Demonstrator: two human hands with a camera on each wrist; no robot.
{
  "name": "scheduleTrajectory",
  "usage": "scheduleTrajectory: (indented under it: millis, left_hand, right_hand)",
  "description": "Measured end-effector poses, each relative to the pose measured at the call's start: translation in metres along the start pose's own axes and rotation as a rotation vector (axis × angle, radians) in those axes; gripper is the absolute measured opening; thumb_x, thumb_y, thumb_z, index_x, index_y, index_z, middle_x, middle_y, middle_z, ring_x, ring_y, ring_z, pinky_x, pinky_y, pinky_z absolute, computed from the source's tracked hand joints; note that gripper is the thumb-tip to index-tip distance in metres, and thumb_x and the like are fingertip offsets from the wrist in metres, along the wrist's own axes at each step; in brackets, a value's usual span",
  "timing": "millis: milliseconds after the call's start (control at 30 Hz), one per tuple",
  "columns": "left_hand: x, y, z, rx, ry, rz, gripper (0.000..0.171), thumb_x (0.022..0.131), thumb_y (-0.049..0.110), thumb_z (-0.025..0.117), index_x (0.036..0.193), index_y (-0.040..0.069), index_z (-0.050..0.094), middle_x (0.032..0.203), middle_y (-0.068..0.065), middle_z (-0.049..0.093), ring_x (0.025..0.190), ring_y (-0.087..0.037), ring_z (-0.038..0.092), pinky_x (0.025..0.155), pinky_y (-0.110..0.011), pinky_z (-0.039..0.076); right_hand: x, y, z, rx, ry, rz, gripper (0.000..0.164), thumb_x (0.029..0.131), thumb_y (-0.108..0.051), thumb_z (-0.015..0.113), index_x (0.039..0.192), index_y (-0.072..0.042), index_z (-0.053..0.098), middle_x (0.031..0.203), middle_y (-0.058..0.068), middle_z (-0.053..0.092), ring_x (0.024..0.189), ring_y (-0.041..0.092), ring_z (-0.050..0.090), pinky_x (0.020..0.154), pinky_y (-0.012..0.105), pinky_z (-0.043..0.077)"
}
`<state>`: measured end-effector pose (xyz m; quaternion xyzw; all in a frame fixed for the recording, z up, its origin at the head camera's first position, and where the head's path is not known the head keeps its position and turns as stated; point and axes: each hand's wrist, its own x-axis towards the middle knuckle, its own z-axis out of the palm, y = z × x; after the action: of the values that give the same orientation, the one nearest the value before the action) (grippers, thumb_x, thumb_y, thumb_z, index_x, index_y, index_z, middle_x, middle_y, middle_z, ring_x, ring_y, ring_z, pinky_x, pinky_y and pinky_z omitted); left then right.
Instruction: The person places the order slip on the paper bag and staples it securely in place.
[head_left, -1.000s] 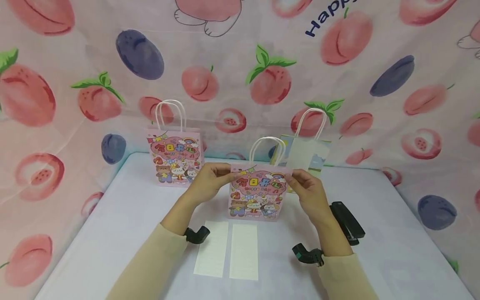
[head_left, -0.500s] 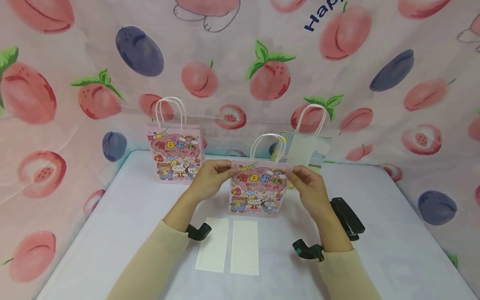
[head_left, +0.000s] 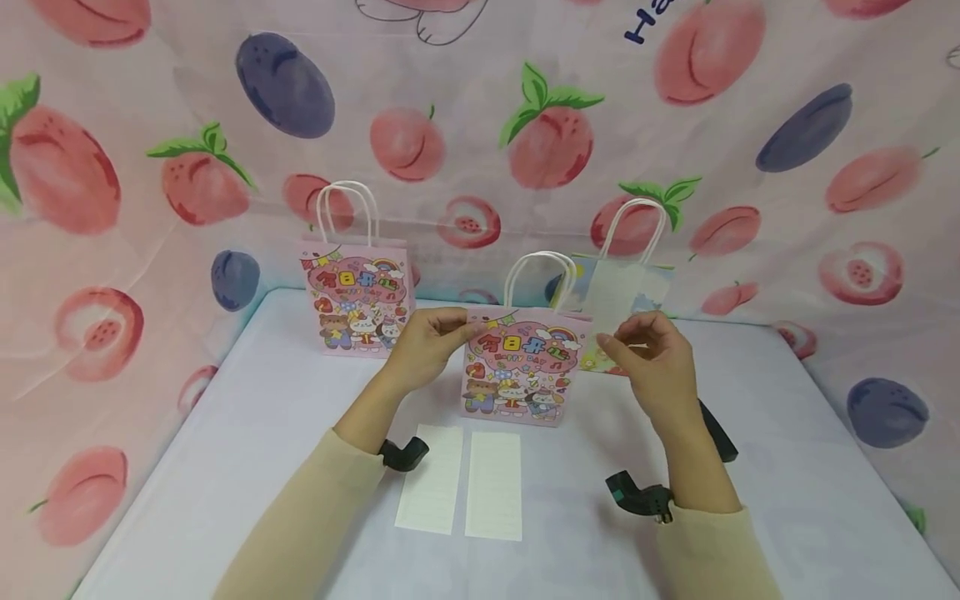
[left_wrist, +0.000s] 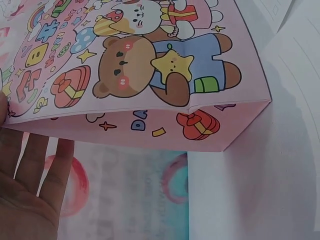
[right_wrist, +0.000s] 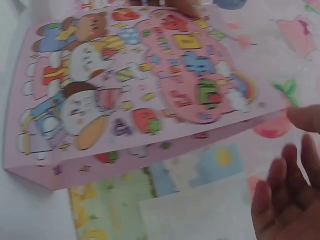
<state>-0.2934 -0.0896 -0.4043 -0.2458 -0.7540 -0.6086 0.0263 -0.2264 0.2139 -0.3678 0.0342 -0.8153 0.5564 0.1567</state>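
A pink paper gift bag (head_left: 517,367) with cartoon animals and white twisted handles stands upright mid-table in the head view. At its upper left edge, my left hand (head_left: 423,346) pinches the paper between thumb and fingers. In the left wrist view, the other fingers (left_wrist: 55,175) reach behind the bag's side. My right hand (head_left: 660,367) hovers just off the upper right edge, fingers loosely bent and holding nothing. The right wrist view puts its thumb (right_wrist: 305,119) close to the bag's top corner. Two white paper slips, a left one (head_left: 429,479) and a right one (head_left: 493,487), lie before the bag.
A matching pink gift bag (head_left: 356,300) stands at the back left. Behind my right hand is a blue-and-yellow gift bag (head_left: 652,287) with a white sheet (head_left: 607,292) on its front. A black stapler (head_left: 718,433) lies at the right, mostly hidden by my right forearm.
My right hand has let go of the bag's right edge and moved a little to the right, now covering more of the stapler. My left hand keeps its pinch.
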Motion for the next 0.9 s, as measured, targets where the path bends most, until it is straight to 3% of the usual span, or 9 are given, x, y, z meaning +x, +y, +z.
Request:
scheduleTrajectory:
  millis: [100,200,300,400,500,633,900]
  left_hand:
    - [0.001,0.001,0.001,0.005,0.004,0.002,0.019,0.101,0.021,0.069,0.108,0.008,0.08,0.096,-0.006,0.08,0.091,-0.013,0.07,0.088,-0.031,0.054]
    - [0.002,0.001,0.001,0.009,0.012,0.005,0.018,0.101,0.022,0.069,0.106,0.009,0.08,0.095,-0.006,0.079,0.089,-0.014,0.07,0.087,-0.031,0.054]
    - [0.002,0.002,0.002,0.01,0.021,0.009,0.017,0.101,0.022,0.07,0.106,0.01,0.081,0.095,-0.006,0.08,0.09,-0.014,0.072,0.087,-0.031,0.054]
    - [0.001,0.001,0.003,0.003,0.02,0.016,0.018,0.101,0.021,0.07,0.106,0.008,0.081,0.096,-0.007,0.08,0.091,-0.013,0.073,0.09,-0.032,0.055]
    - [0.0,0.0,0.004,-0.007,0.012,0.021,0.018,0.101,0.02,0.069,0.107,0.007,0.08,0.097,-0.008,0.08,0.093,-0.014,0.075,0.094,-0.033,0.056]
    - [-0.001,0.0,0.005,-0.014,0.008,0.025,0.018,0.101,0.019,0.069,0.107,0.006,0.08,0.097,-0.009,0.08,0.092,-0.014,0.075,0.094,-0.033,0.056]
    - [-0.002,0.003,0.005,-0.001,0.008,0.004,0.018,0.101,0.02,0.069,0.108,0.007,0.08,0.099,-0.009,0.08,0.094,-0.015,0.075,0.095,-0.036,0.056]
  right_hand:
    - [-0.006,-0.009,-0.009,-0.045,-0.134,-0.054,0.018,0.095,-0.017,0.077,0.1,-0.004,0.065,0.089,-0.003,0.065,0.08,0.012,0.063,0.07,0.021,0.054]
    - [-0.011,-0.015,-0.01,-0.106,-0.394,-0.106,0.01,0.095,-0.014,0.077,0.1,-0.007,0.071,0.086,0.005,0.067,0.074,0.017,0.064,0.068,0.026,0.057]
    - [-0.016,-0.015,0.001,-0.237,-0.623,-0.123,0.02,0.093,-0.02,0.079,0.109,-0.009,0.075,0.087,0.003,0.069,0.077,0.016,0.064,0.068,0.027,0.056]
    - [-0.02,-0.009,0.02,-0.391,-0.76,-0.094,0.035,0.091,-0.029,0.081,0.118,-0.008,0.075,0.087,-0.005,0.069,0.078,0.012,0.063,0.067,0.026,0.054]
    - [-0.023,0.0,0.039,-0.499,-0.812,-0.02,0.044,0.088,-0.031,0.083,0.121,-0.005,0.073,0.085,-0.006,0.069,0.074,0.011,0.061,0.064,0.027,0.052]
    - [-0.027,0.012,0.06,-0.568,-0.787,0.074,0.039,0.083,-0.027,0.088,0.113,-0.005,0.075,0.079,-0.004,0.068,0.069,0.013,0.06,0.062,0.029,0.051]
    - [-0.037,0.025,0.084,-0.637,-0.726,0.118,0.027,0.08,-0.025,0.09,0.092,-0.012,0.07,0.073,-0.001,0.062,0.065,0.016,0.056,0.06,0.03,0.047]
